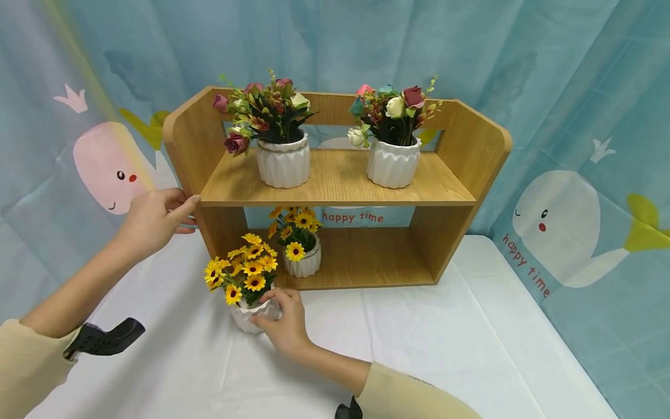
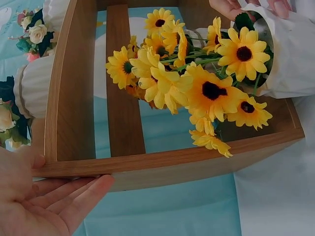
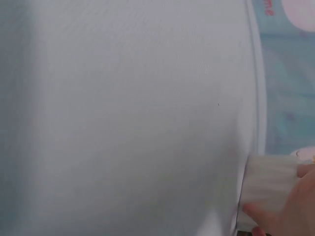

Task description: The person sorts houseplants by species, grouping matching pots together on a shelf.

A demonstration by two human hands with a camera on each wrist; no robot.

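Observation:
My right hand grips a white ribbed flowerpot of yellow sunflowers, thumb on its outer wall and fingers at the rim. This pot stands at the front left of a two-tier wooden shelf, over the white cloth. In the right wrist view the hand shows at the lower right on the pot. My left hand holds the shelf's left side panel, thumb at the front edge, fingers along the outer face. Behind the gripped pot, a second sunflower pot sits on the lower tier.
On the upper tier stand two white pots, one with dusky roses at the left and one with mixed roses at the right. A white cloth covers the table. Blue printed curtains hang behind and at the sides.

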